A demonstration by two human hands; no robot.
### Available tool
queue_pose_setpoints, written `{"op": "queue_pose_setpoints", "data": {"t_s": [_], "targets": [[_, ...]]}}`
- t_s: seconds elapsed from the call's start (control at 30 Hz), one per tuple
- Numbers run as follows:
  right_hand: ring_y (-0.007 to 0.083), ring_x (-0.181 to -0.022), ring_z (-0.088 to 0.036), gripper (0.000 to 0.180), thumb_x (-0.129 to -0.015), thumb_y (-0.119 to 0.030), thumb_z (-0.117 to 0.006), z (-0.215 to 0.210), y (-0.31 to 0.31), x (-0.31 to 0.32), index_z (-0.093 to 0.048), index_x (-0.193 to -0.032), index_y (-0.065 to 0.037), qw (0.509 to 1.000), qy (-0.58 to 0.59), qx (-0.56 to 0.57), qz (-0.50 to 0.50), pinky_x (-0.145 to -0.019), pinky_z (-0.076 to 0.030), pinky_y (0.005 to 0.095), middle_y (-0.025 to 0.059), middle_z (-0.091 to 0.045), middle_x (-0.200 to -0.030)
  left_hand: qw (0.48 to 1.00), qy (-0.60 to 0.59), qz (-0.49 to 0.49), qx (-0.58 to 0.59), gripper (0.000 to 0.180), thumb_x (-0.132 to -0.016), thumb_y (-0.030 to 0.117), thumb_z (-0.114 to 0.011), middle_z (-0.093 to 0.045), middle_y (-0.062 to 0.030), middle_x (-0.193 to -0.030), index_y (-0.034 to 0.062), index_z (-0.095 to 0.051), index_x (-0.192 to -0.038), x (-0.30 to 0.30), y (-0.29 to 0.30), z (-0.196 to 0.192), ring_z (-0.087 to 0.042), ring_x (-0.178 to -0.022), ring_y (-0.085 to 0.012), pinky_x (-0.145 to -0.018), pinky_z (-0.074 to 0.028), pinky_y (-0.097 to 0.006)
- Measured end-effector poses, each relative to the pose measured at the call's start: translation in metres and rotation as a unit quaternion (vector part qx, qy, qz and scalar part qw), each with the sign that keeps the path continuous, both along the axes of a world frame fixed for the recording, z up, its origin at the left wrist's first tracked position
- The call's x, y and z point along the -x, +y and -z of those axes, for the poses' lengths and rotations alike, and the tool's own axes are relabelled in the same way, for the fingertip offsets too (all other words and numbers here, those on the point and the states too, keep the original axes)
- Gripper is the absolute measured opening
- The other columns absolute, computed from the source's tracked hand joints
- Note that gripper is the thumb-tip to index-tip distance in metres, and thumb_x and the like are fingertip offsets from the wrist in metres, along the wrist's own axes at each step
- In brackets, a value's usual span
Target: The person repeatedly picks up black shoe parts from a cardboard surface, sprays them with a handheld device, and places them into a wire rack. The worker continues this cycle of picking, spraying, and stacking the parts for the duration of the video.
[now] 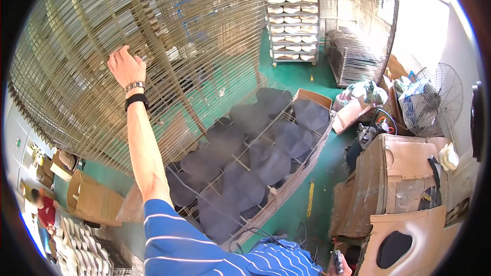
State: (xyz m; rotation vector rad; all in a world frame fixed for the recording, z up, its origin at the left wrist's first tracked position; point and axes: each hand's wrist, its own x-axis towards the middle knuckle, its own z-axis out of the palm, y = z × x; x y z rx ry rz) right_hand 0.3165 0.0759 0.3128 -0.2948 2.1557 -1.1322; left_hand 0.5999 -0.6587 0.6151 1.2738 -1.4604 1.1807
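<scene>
Tilted up around the left hand (127,67): upper wire shelves (87,30) of a drying rack, thin, brownish and closely stacked. Below and to the right of that hand: a lower wire shelf (279,202), laid out with dark grey, matt, rounded pads (245,181), set close together. Raised to the wires with bent fingers, apparently touching; cannot tell whether closed on one. Farther down and right: the right hand (347,268), wrapped around a black-and-silver handheld tool (338,261), partly cut off.
</scene>
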Motion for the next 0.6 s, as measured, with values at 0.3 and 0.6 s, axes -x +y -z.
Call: {"op": "queue_pose_setpoints", "data": {"t_s": [0.3,0.6], "targets": [[0.0274,-0.122,-0.063,0.043,-0.097,-0.010,-0.063,0.005,-0.012,0.017,-0.060,-0.139,-0.002,0.997,0.049,0.007,-0.067,-0.104,-0.049,0.0374,0.0160,-0.067,-0.134,1.000,-0.002,0.007,-0.019,0.040,-0.093,0.037,-0.067,-0.068,-0.0129,-0.115,0.0120,-0.060,-0.124,0.015,0.025,0.011,-0.061,-0.111,-0.0341,-0.099,-0.043,-0.052],[0.0408,-0.102,-0.070,0.052,-0.081,-0.002,-0.072,0.052,0.029,0.041,-0.062,-0.133,0.002,0.994,0.097,0.020,-0.054,-0.088,-0.055,0.0412,0.0278,-0.070,-0.114,0.990,-0.052,0.112,-0.074,0.034,-0.100,0.040,-0.060,-0.066,-0.0071,-0.102,0.0130,-0.064,-0.120,0.088,0.227,0.151,-0.062,-0.093,-0.0302,-0.078,-0.041,-0.046]]}}
